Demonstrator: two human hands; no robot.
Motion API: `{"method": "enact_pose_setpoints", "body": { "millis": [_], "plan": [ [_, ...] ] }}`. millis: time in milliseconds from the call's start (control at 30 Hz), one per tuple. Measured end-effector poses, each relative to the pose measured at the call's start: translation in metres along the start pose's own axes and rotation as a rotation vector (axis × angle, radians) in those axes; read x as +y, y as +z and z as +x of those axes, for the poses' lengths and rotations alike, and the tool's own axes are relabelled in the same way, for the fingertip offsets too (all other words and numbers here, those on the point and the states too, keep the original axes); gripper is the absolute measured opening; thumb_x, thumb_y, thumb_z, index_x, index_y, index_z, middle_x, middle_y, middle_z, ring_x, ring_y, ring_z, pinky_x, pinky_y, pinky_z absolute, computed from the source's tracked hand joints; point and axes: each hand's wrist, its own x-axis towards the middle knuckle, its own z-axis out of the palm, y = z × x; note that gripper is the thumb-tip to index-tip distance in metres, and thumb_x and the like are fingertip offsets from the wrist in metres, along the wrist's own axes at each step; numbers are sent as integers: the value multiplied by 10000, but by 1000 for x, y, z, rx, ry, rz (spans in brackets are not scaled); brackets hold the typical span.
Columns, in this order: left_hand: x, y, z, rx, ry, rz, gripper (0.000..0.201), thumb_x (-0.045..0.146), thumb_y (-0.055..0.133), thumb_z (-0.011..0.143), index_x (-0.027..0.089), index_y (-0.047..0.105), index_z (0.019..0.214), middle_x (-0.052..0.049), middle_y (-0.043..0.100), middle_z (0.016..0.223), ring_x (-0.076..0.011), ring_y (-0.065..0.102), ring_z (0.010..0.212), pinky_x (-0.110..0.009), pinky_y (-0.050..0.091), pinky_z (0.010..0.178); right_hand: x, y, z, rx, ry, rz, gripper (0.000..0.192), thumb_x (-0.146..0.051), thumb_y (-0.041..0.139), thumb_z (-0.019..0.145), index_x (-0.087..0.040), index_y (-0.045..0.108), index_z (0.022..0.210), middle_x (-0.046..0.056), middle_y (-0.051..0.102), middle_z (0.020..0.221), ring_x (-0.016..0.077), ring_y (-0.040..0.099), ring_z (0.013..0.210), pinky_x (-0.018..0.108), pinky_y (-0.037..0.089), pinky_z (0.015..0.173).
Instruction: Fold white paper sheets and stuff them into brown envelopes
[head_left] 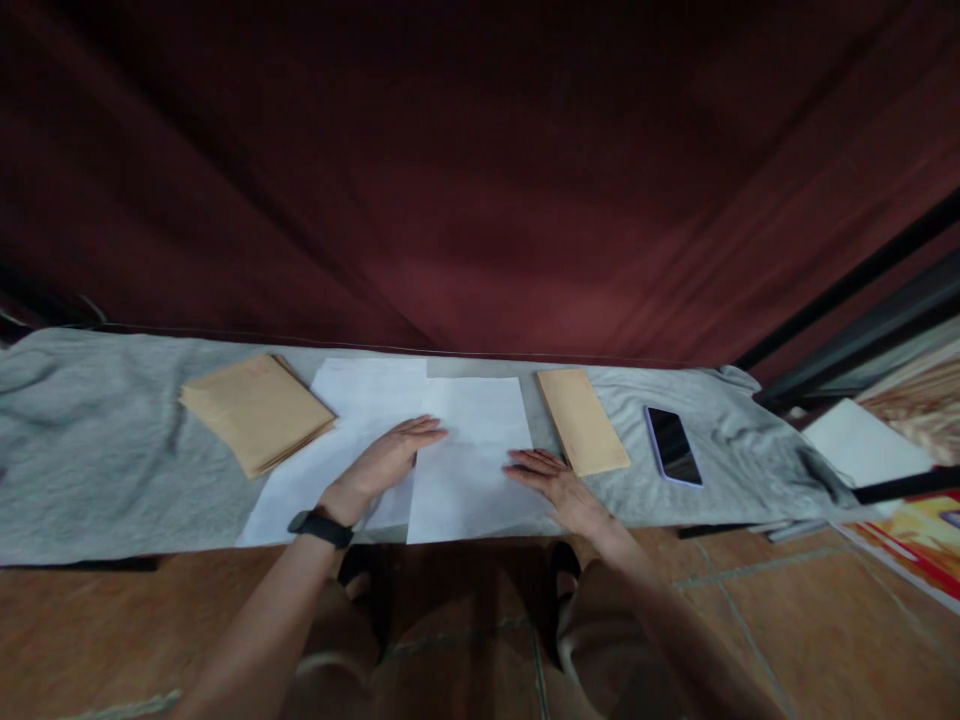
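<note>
A white sheet of paper (pixel 472 470) lies flat in front of me, its left side over other white sheets (pixel 375 390). My left hand (pixel 386 458) rests with fingers stretched out at the sheet's left edge. On its right edge lies my right hand (pixel 559 487), fingers extended and flat. Just beyond the right hand is a narrow brown envelope (pixel 583 420). To the left, a stack of brown envelopes (pixel 259 412) overlaps the corner of the white sheets. Neither hand grips anything.
A grey cloth (pixel 112 440) covers the narrow table. A phone in a purple case (pixel 675 446) lies at the right. Behind the table hangs a dark red curtain (pixel 480 200). A white flat item (pixel 866 442) and a colourful printed sheet (pixel 919 540) are at the far right.
</note>
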Motion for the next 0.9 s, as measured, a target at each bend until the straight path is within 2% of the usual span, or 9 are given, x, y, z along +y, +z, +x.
{"method": "enact_pose_setpoints", "body": {
  "millis": [100, 167, 200, 300, 400, 500, 667, 800, 900],
  "plan": [
    [8, -10, -5, 52, 2, 4, 533, 74, 407, 880, 242, 651, 1324, -52, 631, 1407, -202, 522, 1366, -472, 313, 1224, -4, -5, 0, 0, 26, 15, 681, -78, 582, 825, -273, 506, 1473, 73, 404, 1598, 215, 354, 1482, 457, 257, 1240],
    [27, -7, -1, 139, 4, -6, 477, 231, 441, 968, 228, 546, 1433, -76, 548, 1494, -217, 455, 1422, -472, 326, 1215, -10, -7, 0, 7, 25, 17, 651, -134, 599, 865, -299, 487, 1485, 66, 355, 1624, 213, 331, 1494, 458, 241, 1244],
    [39, -2, 3, 138, 30, -7, 491, 310, 454, 991, 226, 497, 1473, -82, 485, 1546, -221, 391, 1466, -461, 321, 1217, -12, -7, 0, 7, 17, 17, 639, -174, 615, 881, -309, 478, 1490, 65, 329, 1636, 215, 319, 1499, 462, 232, 1246],
    [80, 28, 15, 29, 119, 40, 520, 430, 432, 1019, 297, 417, 1521, -51, 336, 1634, -224, 260, 1528, -474, 231, 1247, -13, -3, -1, 2, -3, 6, 615, -265, 660, 893, -307, 490, 1483, 79, 346, 1627, 236, 323, 1497, 484, 227, 1244],
    [108, 55, 18, -100, 104, 107, 614, 540, 404, 1010, 291, 326, 1566, -80, 294, 1647, -253, 218, 1540, -515, 157, 1251, -5, 1, -4, -10, -2, -37, 649, -193, 650, 878, -287, 473, 1495, 90, 421, 1586, 240, 343, 1488, 499, 235, 1240],
    [115, 62, 13, -159, 72, 141, 675, 593, 382, 999, 277, 273, 1585, -89, 268, 1656, -265, 188, 1548, -522, 109, 1252, 4, 3, -7, -18, -6, -78, 718, -93, 603, 840, -279, 441, 1515, 80, 404, 1597, 229, 330, 1494, 489, 247, 1238],
    [111, 47, -1, -247, 123, 92, 815, 688, 508, 903, 292, 284, 1579, -109, 223, 1670, -278, 158, 1554, -534, 74, 1252, 6, -2, -11, 19, 47, -118, 768, 20, 477, 798, -287, 460, 1502, 58, 414, 1593, 203, 344, 1486, 463, 281, 1231],
    [119, 43, -13, -247, 188, 64, 933, 666, 639, 829, 307, 239, 1591, -113, 198, 1676, -302, 138, 1556, -574, 49, 1244, 4, -3, -14, 85, 90, -115, 818, 52, 445, 781, -275, 416, 1530, 63, 417, 1591, 199, 360, 1478, 443, 293, 1233],
    [122, 45, -20, -222, 185, 106, 726, 456, 596, 931, 325, 281, 1573, -85, 261, 1662, -260, 204, 1545, -569, 83, 1246, 3, 0, -15, 111, 123, -80, 827, 63, 439, 769, -255, 416, 1532, 77, 409, 1595, 201, 362, 1477, 433, 303, 1234]
  ]
}}
